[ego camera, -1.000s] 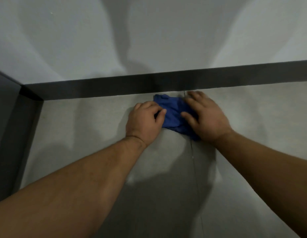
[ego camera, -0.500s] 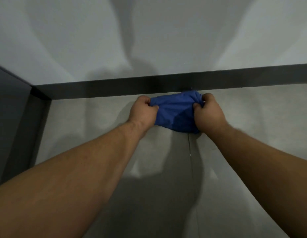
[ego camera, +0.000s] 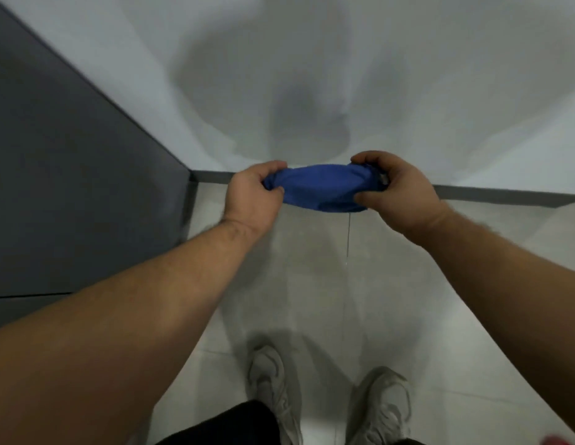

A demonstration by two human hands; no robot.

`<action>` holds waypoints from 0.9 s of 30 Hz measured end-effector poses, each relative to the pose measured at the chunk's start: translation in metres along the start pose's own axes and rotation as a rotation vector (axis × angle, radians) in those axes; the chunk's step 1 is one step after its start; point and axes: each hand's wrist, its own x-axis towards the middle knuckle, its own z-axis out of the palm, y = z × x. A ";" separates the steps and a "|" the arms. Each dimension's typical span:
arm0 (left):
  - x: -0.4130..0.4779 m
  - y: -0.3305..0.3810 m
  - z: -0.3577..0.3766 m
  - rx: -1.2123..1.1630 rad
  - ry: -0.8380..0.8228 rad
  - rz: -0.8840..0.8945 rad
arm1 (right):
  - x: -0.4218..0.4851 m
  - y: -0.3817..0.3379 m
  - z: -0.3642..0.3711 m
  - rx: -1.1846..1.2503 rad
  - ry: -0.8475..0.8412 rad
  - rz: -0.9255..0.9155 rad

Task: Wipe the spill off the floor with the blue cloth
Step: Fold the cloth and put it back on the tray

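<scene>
The blue cloth (ego camera: 321, 189) is bunched into a short roll and held up in the air, well above the pale tiled floor (ego camera: 392, 284). My left hand (ego camera: 252, 195) grips its left end and my right hand (ego camera: 398, 191) grips its right end, both with fingers closed on the fabric. I cannot make out any spill on the floor; only a thin tile joint runs down below the cloth.
A dark grey panel (ego camera: 71, 187) stands on the left, meeting a white wall (ego camera: 312, 75) with a dark skirting strip (ego camera: 504, 197). My two light grey shoes (ego camera: 273, 390) (ego camera: 382, 406) stand on the tiles at the bottom. A red object (ego camera: 560, 440) shows at the bottom right corner.
Both hands have lifted the cloth off the floor by the skirting and raised it. The view has risen from close to the floor to standing height, with my shoes now visible.
</scene>
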 end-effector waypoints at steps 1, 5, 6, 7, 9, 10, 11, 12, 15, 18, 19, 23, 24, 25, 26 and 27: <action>-0.013 0.027 -0.020 0.044 0.026 0.017 | -0.010 -0.033 -0.009 -0.089 -0.003 -0.021; -0.067 0.119 -0.096 0.285 0.113 0.094 | -0.053 -0.153 -0.037 -0.288 0.039 -0.085; -0.080 0.140 -0.113 0.306 0.122 0.099 | -0.064 -0.180 -0.042 -0.313 0.059 -0.105; -0.093 0.162 -0.132 0.298 0.132 0.091 | -0.075 -0.207 -0.047 -0.339 0.065 -0.127; -0.120 0.204 -0.170 0.224 0.160 0.052 | -0.097 -0.259 -0.057 -0.369 0.047 -0.148; -0.133 0.225 -0.189 0.176 0.178 0.035 | -0.106 -0.286 -0.062 -0.360 0.033 -0.153; -0.144 0.244 -0.208 0.122 0.197 0.015 | -0.115 -0.312 -0.066 -0.336 0.025 -0.164; -0.153 0.261 -0.226 0.058 0.224 -0.010 | -0.123 -0.339 -0.070 -0.308 0.016 -0.186; -0.181 0.305 -0.280 -0.123 0.338 -0.043 | -0.142 -0.417 -0.072 -0.197 -0.032 -0.218; -0.206 0.329 -0.331 -0.215 0.464 -0.027 | -0.155 -0.488 -0.058 -0.044 -0.079 -0.190; -0.212 0.333 -0.347 -0.258 0.502 -0.033 | -0.157 -0.508 -0.050 -0.016 -0.084 -0.187; -0.231 0.330 -0.411 -0.439 0.608 -0.127 | -0.161 -0.570 0.001 0.127 -0.193 -0.106; -0.234 0.324 -0.427 -0.479 0.629 -0.152 | -0.161 -0.582 0.015 0.200 -0.247 -0.060; -0.236 0.316 -0.443 -0.513 0.643 -0.178 | -0.160 -0.593 0.030 0.267 -0.309 -0.016; -0.239 0.307 -0.460 -0.548 0.647 -0.200 | -0.159 -0.603 0.046 0.318 -0.376 0.021; -0.240 0.297 -0.476 -0.593 0.639 -0.216 | -0.156 -0.612 0.062 0.349 -0.444 0.046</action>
